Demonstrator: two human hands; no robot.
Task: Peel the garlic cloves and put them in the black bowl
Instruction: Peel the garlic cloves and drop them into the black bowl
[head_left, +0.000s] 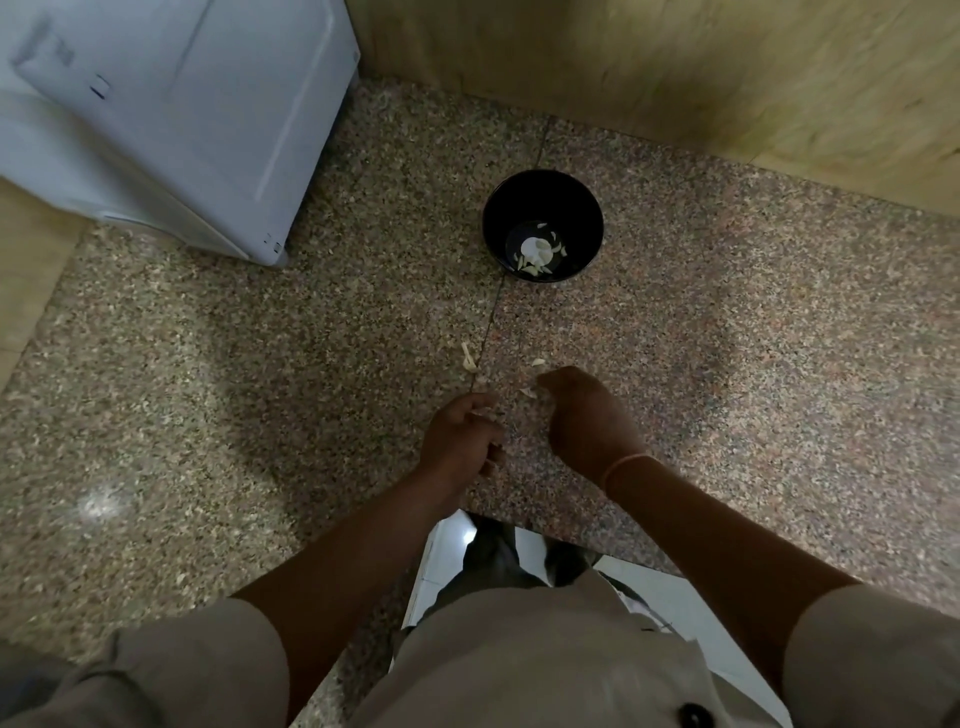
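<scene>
A black bowl stands on the speckled stone counter, with several pale garlic cloves at its bottom. Nearer to me, my left hand has its fingers curled round pale bits of garlic or skin. My right hand hovers just to the right, fingertips pinching a small pale piece at the counter surface. Whether that piece is clove or skin is too small to tell. Loose garlic skins lie on the counter just beyond both hands.
A white appliance stands at the back left. A wooden wall runs along the back and right. The counter's front edge lies below my wrists, with white floor tiles beneath.
</scene>
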